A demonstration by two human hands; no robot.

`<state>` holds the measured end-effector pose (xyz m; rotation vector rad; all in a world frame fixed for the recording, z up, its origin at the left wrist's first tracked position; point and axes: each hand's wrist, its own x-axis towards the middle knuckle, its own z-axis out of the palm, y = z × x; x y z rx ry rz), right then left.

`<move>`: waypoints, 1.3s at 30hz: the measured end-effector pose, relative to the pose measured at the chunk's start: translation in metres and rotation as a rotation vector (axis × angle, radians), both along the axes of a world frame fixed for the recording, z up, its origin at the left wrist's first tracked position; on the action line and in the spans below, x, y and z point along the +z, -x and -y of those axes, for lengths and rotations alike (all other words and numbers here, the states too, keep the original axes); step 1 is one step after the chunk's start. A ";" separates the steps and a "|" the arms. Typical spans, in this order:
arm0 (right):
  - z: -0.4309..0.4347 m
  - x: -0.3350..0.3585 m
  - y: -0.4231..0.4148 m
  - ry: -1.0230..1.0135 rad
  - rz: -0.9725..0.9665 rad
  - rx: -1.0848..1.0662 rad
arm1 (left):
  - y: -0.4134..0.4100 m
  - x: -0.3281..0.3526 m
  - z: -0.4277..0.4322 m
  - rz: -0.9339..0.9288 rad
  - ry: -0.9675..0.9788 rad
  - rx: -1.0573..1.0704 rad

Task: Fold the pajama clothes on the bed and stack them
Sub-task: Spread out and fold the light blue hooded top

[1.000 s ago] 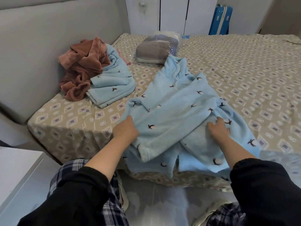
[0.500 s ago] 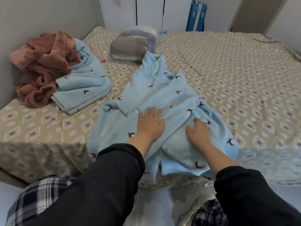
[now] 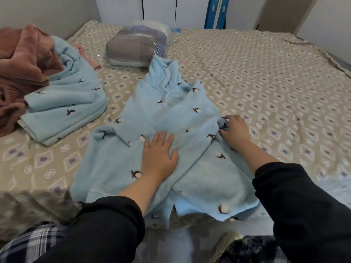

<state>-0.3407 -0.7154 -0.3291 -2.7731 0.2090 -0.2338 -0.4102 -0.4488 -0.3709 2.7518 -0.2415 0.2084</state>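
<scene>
Pajama top (image 3: 152,114), light blue, is lying spread at the near edge of the bed (image 3: 266,92) under both hands. The left hand (image 3: 158,154) is pressing flat on its middle with fingers straight, and the right hand (image 3: 234,130) is pinching a fold at its right side. Two blue garments are showing, counting the folded blue piece (image 3: 66,111) at left, plus one rust-coloured heap (image 3: 24,59) and one plastic-wrapped bundle (image 3: 136,46).

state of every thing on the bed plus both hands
blue pajama top: spread out, partly folded
second blue pajama piece: folded
brown garment: crumpled, unfolded
plastic-wrapped bundle: wrapped, untouched
left hand: flat, pressing the top
right hand: gripping the top's edge
</scene>
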 end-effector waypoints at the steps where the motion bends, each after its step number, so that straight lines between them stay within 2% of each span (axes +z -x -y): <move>1: 0.003 -0.002 -0.007 0.009 0.028 0.007 | 0.000 0.000 0.000 0.002 0.007 0.002; 4: 0.026 -0.004 -0.020 -0.151 0.076 -0.164 | 0.000 0.001 -0.001 -0.001 0.028 -0.006; 6: 0.041 -0.008 -0.024 -0.269 0.013 -0.254 | 0.001 0.001 -0.002 -0.007 0.020 -0.026; 9: 0.046 -0.008 -0.032 -0.309 -0.077 -0.272 | 0.001 0.000 -0.003 -0.024 -0.049 -0.061; 12: 0.041 0.008 -0.037 -0.283 -0.262 -0.219 | 0.001 -0.001 -0.003 -0.056 -0.098 -0.079; 14: 0.032 0.022 -0.042 -0.138 -0.349 -0.224 | 0.000 -0.001 -0.003 -0.065 -0.104 -0.079; 16: 0.009 0.031 -0.036 -0.022 -0.155 -0.228 | 0.001 -0.001 -0.002 -0.067 -0.108 -0.080; 18: -0.027 0.030 -0.022 -0.094 0.126 -0.031 | 0.001 0.000 -0.002 -0.070 -0.111 -0.077; 19: -0.042 0.023 -0.013 -0.098 0.158 0.155 | 0.001 0.001 -0.002 -0.072 -0.111 -0.073; 21: -0.053 0.000 0.003 0.035 -0.003 0.486 | 0.001 0.001 -0.001 -0.069 -0.115 -0.071; 22: -0.044 -0.010 0.005 0.109 -0.135 0.550 | 0.001 0.001 -0.001 -0.070 -0.115 -0.074; 24: -0.016 -0.018 0.000 0.153 -0.243 0.471 | 0.001 0.000 -0.002 -0.074 -0.103 -0.079; 27: 0.003 -0.017 -0.009 0.188 -0.246 0.256 | 0.001 0.001 -0.002 -0.076 -0.082 -0.087; 30: -0.026 -0.013 0.001 0.140 -0.218 0.195 | 0.002 0.004 -0.002 -0.078 -0.045 -0.088; 33: -0.056 -0.002 0.031 -0.002 -0.056 0.387 | 0.007 0.012 -0.002 -0.047 0.075 -0.072; 36: -0.066 0.009 0.061 -0.007 0.053 0.557 | 0.021 0.027 -0.004 0.116 0.308 -0.081; 37: -0.067 0.013 0.066 0.010 0.055 0.583 | 0.026 0.031 -0.006 0.156 0.317 -0.103; 39: -0.067 0.022 0.072 0.053 0.041 0.631 | 0.038 0.038 -0.013 0.091 0.233 -0.160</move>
